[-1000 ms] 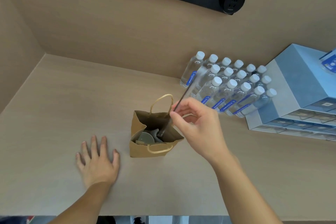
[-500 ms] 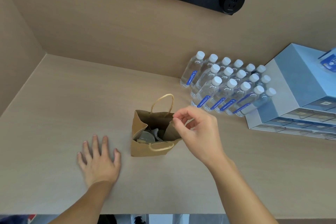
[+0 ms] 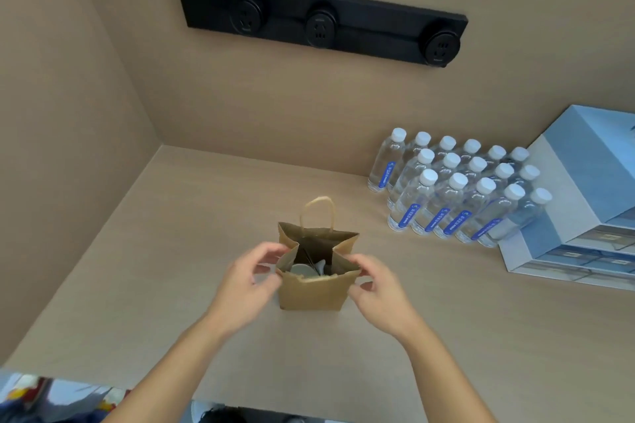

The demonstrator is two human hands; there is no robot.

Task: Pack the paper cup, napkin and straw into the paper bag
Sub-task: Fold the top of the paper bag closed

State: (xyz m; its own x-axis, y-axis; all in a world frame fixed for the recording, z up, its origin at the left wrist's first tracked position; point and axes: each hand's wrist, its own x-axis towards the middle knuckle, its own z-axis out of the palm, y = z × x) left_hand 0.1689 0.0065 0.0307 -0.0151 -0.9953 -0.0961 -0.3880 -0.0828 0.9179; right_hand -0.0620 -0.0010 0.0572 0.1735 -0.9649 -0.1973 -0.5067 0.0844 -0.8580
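Observation:
A small brown paper bag [image 3: 311,294] stands upright and open in the middle of the counter, one twine handle raised at its far side. Inside I see the pale rim of the paper cup [image 3: 302,269], a bit of white napkin [image 3: 320,265] and the thin dark straw [image 3: 310,262] leaning against the far wall. My left hand [image 3: 246,285] pinches the bag's left side near the top. My right hand [image 3: 376,288] pinches the bag's right side.
Several water bottles [image 3: 457,189] stand in rows at the back right, next to stacked blue and white boxes [image 3: 584,203]. A black socket strip [image 3: 319,19] is on the back wall. A side wall closes the left; the counter edge runs near me.
The straw left my right hand and now sits in the bag. My left hand lifted off the counter, and both hands took hold of the bag's sides. The view tilted up.

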